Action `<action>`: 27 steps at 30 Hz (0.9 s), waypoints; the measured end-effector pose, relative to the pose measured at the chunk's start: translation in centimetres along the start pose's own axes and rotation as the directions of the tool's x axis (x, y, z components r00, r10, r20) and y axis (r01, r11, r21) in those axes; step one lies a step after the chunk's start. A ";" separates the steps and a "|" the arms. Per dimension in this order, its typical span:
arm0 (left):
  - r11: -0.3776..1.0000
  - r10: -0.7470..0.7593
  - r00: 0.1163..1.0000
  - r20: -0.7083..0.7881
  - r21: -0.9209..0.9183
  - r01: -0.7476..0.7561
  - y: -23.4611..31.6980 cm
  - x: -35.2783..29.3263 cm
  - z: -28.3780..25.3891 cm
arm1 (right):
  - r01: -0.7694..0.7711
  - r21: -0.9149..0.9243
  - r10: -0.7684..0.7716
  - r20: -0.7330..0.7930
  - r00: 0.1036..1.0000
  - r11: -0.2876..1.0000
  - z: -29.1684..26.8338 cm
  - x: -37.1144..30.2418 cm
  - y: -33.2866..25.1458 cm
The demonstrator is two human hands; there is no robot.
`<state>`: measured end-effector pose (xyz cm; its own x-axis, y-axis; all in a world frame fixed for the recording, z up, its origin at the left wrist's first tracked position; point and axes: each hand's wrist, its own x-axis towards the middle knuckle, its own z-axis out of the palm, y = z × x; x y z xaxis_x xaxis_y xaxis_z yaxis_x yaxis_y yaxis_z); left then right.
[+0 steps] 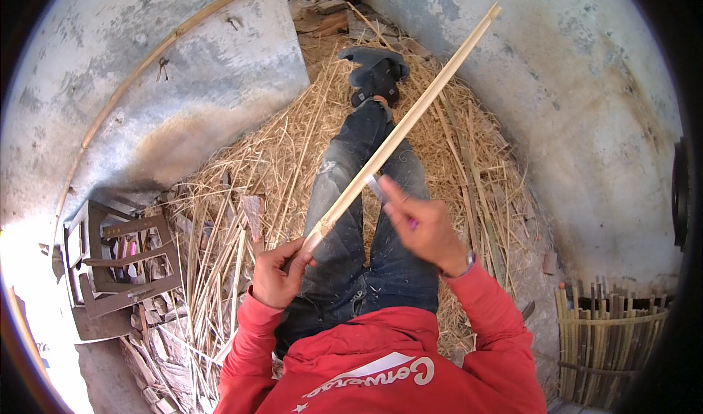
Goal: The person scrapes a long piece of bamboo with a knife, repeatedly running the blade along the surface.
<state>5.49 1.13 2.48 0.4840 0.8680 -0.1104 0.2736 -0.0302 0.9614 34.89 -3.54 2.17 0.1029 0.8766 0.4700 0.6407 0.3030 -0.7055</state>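
A long pale split bamboo strip [410, 119] slants from my lap up to the far right, over my outstretched legs. Near its lower end my left hand [280, 273] is closed around it, thumb on top. My right hand [423, 227] grips a small knife, its index finger stretched along the blade side. The knife's blade [375, 188] meets the strip's right edge around its lower middle. Most of the handle is hidden in the fist; only a purple bit shows.
Straw-like shavings and thin strips [293, 165] cover the floor around my legs. A dark metal frame [132, 260] stands at the left. At the lower right is a bundle of upright sticks [611, 341]. Worn walls [571, 84] rise close on both sides, and rubble [329, 4] lies in the far corner.
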 end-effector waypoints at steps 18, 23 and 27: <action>0.994 -0.008 1.000 0.021 0.111 0.006 0.5 0.2 -0.1 | 0.080 -0.077 -0.072 0.098 0.993 0.994 0.2 -0.2 1.0; 0.998 -0.006 1.000 -0.023 0.062 0.008 -0.6 0.0 0.1 | -0.133 -0.183 0.135 -0.001 0.991 0.974 -0.8 0.4 -0.3; 0.993 0.029 1.000 -0.008 0.110 -0.028 -1.0 -0.2 -0.1 | -0.068 -0.059 0.064 -0.061 0.996 0.996 -0.5 0.0 1.6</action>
<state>5.02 1.09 1.55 0.4849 0.8708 -0.0803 0.3500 -0.1091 0.9304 36.31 -3.22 1.27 0.1898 0.8698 0.4554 0.6761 0.2205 -0.7030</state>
